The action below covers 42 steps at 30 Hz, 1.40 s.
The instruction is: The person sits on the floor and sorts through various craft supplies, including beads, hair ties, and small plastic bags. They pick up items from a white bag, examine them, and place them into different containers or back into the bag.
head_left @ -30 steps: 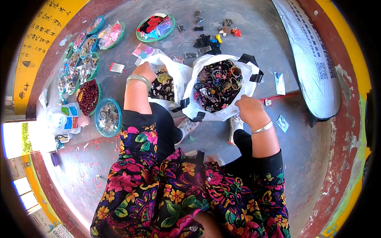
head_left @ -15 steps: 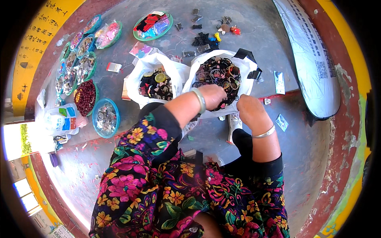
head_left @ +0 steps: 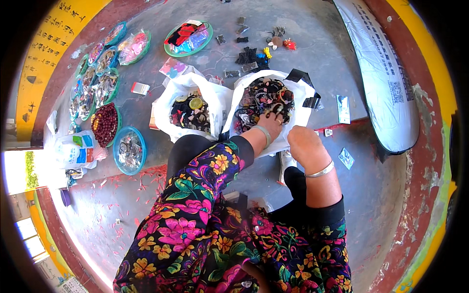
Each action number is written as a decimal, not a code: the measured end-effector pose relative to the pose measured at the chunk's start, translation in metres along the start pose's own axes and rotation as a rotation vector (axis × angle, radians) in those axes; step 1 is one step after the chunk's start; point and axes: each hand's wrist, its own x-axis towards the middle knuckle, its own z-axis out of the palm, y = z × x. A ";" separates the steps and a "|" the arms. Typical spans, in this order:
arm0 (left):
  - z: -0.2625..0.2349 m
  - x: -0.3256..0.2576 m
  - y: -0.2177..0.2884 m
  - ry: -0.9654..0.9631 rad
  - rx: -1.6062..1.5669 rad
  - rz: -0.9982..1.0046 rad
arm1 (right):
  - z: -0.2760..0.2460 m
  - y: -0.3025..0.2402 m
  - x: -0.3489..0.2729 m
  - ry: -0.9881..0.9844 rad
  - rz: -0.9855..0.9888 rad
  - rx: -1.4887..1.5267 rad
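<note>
My left hand (head_left: 271,123), with a pale bangle at the wrist, reaches into the right-hand white bag (head_left: 304,111). Its fingers are apart, lying on a heap of mostly dark hair ties (head_left: 266,95) mixed with coloured ones. At that bag's near right rim, my right hand (head_left: 304,144) is closed on the white plastic; its fingertips are hidden. Beside it stands a second white bag (head_left: 168,110), holding small dark and pale accessories and a round yellow piece (head_left: 196,103).
Baskets of packaged trinkets (head_left: 105,88) crowd the left floor, near dark red beads (head_left: 104,124) and a blue basket (head_left: 130,150). A green tray (head_left: 207,39) and small dark bundles (head_left: 249,54) lie beyond the bags. A long silver cover (head_left: 378,83) lies at right.
My left hand has moved right and opened from a closed shape, spreading over the hair ties. The heap has shifted. My right hand stays at the rim, slightly lower.
</note>
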 end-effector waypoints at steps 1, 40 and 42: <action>0.000 0.000 -0.003 -0.001 -0.052 -0.050 | 0.000 0.000 0.000 0.000 0.008 0.001; -0.074 -0.039 -0.137 -0.113 -2.153 -0.309 | 0.002 -0.005 0.007 -0.015 -0.029 0.002; -0.071 -0.054 -0.142 -0.086 -2.180 -0.233 | 0.005 -0.010 0.013 -0.010 -0.082 0.011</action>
